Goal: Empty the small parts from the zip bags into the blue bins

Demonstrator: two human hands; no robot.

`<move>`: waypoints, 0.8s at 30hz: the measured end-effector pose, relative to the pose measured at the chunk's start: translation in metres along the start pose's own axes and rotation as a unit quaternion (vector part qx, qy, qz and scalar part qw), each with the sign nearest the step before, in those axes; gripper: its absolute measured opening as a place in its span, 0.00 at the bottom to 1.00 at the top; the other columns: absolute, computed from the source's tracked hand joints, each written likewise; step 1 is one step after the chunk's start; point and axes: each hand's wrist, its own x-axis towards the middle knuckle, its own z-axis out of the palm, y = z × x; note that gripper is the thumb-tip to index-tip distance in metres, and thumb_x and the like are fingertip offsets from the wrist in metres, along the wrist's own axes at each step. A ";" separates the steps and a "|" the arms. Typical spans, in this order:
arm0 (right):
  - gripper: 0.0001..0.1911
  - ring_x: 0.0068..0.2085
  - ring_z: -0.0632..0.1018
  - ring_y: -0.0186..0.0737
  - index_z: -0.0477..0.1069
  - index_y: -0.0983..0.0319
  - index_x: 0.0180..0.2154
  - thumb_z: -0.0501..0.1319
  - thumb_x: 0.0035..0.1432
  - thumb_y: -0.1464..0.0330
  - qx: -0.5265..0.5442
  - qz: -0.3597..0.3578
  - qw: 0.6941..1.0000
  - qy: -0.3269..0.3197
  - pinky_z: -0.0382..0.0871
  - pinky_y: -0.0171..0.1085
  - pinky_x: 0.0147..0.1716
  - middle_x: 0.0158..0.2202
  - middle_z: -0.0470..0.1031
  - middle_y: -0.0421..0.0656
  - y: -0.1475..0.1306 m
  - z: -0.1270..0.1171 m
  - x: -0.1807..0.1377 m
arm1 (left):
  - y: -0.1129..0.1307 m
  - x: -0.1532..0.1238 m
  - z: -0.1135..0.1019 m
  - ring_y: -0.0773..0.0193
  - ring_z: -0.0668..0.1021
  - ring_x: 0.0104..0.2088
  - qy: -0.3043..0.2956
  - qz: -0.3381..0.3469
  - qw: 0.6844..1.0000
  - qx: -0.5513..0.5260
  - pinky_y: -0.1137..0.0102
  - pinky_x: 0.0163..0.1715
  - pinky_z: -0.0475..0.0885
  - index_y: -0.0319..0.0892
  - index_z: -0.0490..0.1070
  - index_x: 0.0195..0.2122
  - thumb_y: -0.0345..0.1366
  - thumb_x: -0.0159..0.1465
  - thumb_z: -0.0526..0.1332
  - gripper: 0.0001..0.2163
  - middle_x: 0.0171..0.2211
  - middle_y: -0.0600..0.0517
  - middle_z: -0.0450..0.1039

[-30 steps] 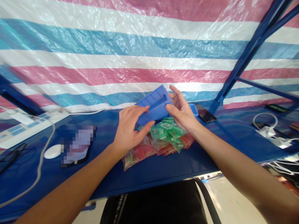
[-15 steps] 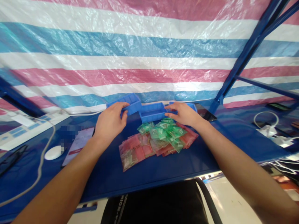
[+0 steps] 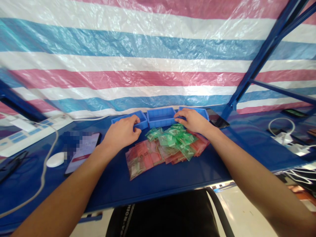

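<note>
Three small blue plastic bins stand in a row at the back of the table. My left hand [image 3: 123, 131] is closed on the near wall of the left bin [image 3: 142, 115], which sits level beside the middle one. At the right end of the middle bin [image 3: 161, 121], the fingertips and thumb of my right hand [image 3: 194, 120] pinch its edge. Partly behind that hand is the right bin [image 3: 203, 113]. In front of the bins lies a heap of green zip bags [image 3: 175, 138] with small parts inside, on top of red zip bags [image 3: 140, 158].
On the left are a phone [image 3: 84, 153], a white round-ended device [image 3: 56, 159], a white power strip [image 3: 37, 131] and a loose cable [image 3: 44, 174]. A dark phone [image 3: 217, 118] lies right of the bins. Chargers [image 3: 283, 138] sit far right. A striped plastic sheet [image 3: 148, 79] hangs behind.
The left bin, tilted and raised before, now rests level in line with the others; my left hand came down with it. The middle bin has straightened slightly. My right hand has hardly moved.
</note>
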 end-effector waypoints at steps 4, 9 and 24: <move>0.13 0.49 0.81 0.53 0.81 0.61 0.51 0.60 0.74 0.64 -0.001 -0.005 1.000 -0.007 0.73 0.47 0.56 0.47 0.81 0.52 -0.001 0.000 0.000 | 0.011 -0.002 0.014 0.47 0.82 0.56 0.030 0.055 0.997 -0.047 0.59 0.54 0.76 0.48 0.67 0.70 0.42 0.72 0.57 0.25 0.62 0.44 0.77; 0.13 0.52 0.80 0.53 0.79 0.62 0.52 0.58 0.74 0.66 -0.006 -0.019 1.000 -0.021 0.72 0.47 0.58 0.49 0.80 0.53 0.004 0.001 0.000 | 0.009 0.003 0.024 0.50 0.82 0.54 0.043 0.092 0.993 -0.061 0.62 0.53 0.77 0.49 0.71 0.69 0.47 0.78 0.51 0.23 0.57 0.44 0.79; 0.12 0.48 0.81 0.52 0.81 0.61 0.51 0.60 0.73 0.67 0.001 -0.058 0.998 -0.039 0.72 0.46 0.54 0.47 0.82 0.51 0.006 -0.009 0.000 | 0.000 0.006 0.034 0.53 0.83 0.47 0.086 0.183 0.972 -0.118 0.61 0.49 0.78 0.48 0.79 0.62 0.43 0.79 0.52 0.19 0.49 0.47 0.82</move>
